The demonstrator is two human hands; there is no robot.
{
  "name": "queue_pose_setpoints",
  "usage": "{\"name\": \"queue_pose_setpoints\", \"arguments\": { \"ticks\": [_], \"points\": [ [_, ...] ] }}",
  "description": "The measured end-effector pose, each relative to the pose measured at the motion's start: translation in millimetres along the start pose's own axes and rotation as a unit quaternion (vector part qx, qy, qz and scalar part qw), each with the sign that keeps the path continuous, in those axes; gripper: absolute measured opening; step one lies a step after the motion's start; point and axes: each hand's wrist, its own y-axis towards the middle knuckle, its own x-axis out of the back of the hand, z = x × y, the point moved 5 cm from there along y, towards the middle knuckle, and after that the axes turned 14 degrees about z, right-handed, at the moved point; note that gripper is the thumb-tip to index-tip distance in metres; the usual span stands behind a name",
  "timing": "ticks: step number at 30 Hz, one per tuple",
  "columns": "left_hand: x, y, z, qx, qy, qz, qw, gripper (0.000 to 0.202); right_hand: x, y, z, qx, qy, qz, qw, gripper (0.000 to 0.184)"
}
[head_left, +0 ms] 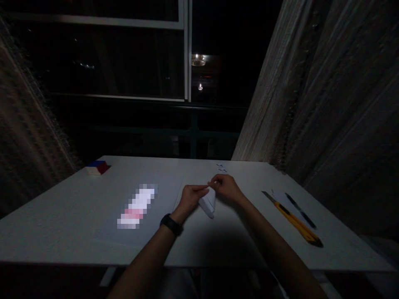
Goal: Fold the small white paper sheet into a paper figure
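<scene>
A small folded piece of white paper [208, 203] lies at the middle of the white table [77, 224]. My left hand [190, 198], with a black watch on its wrist, rests on the paper's left side with fingers pressed together. My right hand [225, 187] pinches the paper's upper edge with its fingertips. Both hands meet over the paper.
A yellow utility knife [296, 221] and a dark pen [301, 210] lie to the right. A blurred white and pink object [137, 206] sits to the left. A coloured cube [97, 167] stands at the far left corner. Small paper scraps [222, 167] lie behind my hands. Curtains hang at both sides of a dark window.
</scene>
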Motion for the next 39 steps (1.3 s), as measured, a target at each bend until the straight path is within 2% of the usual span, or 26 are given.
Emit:
{"name": "queue_pose_setpoints", "arguments": {
  "ticks": [2,4,7,9,13,17,22,32,35,39],
  "points": [
    [2.7,0.6,-0.7,-0.010,-0.009,-0.015,1.000,0.034,-3.2,0.8,-4.7,0.005,0.110,-0.031,0.993,0.030],
    [6.1,0.5,-1.5,-0.020,-0.018,-0.036,0.999,0.034,-12.2,0.7,-10.7,-0.002,0.240,-0.030,0.970,0.040],
    [8.8,-0.2,-2.6,-0.028,-0.017,-0.054,0.998,0.034,-29.7,-2.3,-20.1,-0.051,0.363,-0.015,0.930,0.040],
    [8.1,-1.0,-3.7,-0.032,-0.008,-0.054,0.998,0.033,-37.4,-4.5,-23.1,-0.063,0.394,-0.014,0.917,0.039],
    [3.6,-4.2,-7.7,-0.029,0.017,-0.050,0.998,0.035,-38.7,-7.0,-23.5,-0.042,0.411,-0.053,0.909,0.035],
    [1.3,-7.5,-12.1,-0.032,0.036,-0.059,0.997,0.034,-37.9,-8.5,-20.0,-0.040,0.427,-0.063,0.901,0.035],
    [3.2,-7.8,-10.1,-0.046,0.005,-0.082,0.996,0.035,-37.2,-10.2,-13.5,-0.030,0.425,-0.078,0.901,0.037],
    [-1.7,-4.1,-5.3,-0.048,-0.004,-0.048,0.998,0.037,-35.2,-9.3,-18.4,-0.065,0.439,-0.101,0.891,0.039],
    [0.6,-2.4,-1.9,-0.046,-0.019,-0.059,0.997,0.037,-35.9,-6.9,-21.4,-0.047,0.409,-0.082,0.908,0.037],
    [7.3,-1.5,0.9,-0.043,-0.051,-0.098,0.993,0.039,-43.8,-6.1,-23.9,-0.028,0.338,-0.012,0.941,0.038]
  ]
}}
